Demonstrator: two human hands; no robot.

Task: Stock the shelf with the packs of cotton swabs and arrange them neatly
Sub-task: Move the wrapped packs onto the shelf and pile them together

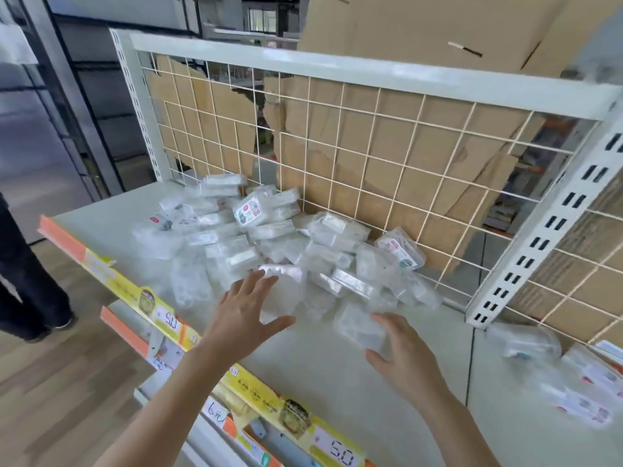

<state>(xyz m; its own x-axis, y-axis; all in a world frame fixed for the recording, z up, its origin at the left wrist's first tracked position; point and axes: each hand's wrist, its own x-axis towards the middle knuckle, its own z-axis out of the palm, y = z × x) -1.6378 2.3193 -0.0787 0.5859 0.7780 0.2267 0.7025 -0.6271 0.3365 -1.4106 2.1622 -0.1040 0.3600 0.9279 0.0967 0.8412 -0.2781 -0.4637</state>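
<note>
Head view: a white shelf (pixel 371 382) fills the middle of the frame. On it lies a loose heap of packs (pixel 269 237), clear and mostly blurred, which runs from the centre back to the wire grid (pixel 371 156) at the rear. A few packs lean on that grid.

The left hand (pixel 242 315), lower centre, is flat with its fingers spread wide, and its fingertips are at the near edge of the heap. Whether they touch the packs cannot be told.

The right hand (pixel 404 355), lower right of centre, holds one pack (pixel 359 326) between thumb and curled fingers, just in front of the heap.

More packs (pixel 580 375) lie at the right edge, beyond the slotted upright (pixel 546 230). A yellow and orange price strip (pixel 135 291) runs along the shelf's front edge, with a tag (pixel 340 455) reading 50.

Cardboard (pixel 421 25) stands behind the grid. At the left edge a person's dark trouser leg (pixel 27 271) stands on the wooden floor (pixel 67 382).
</note>
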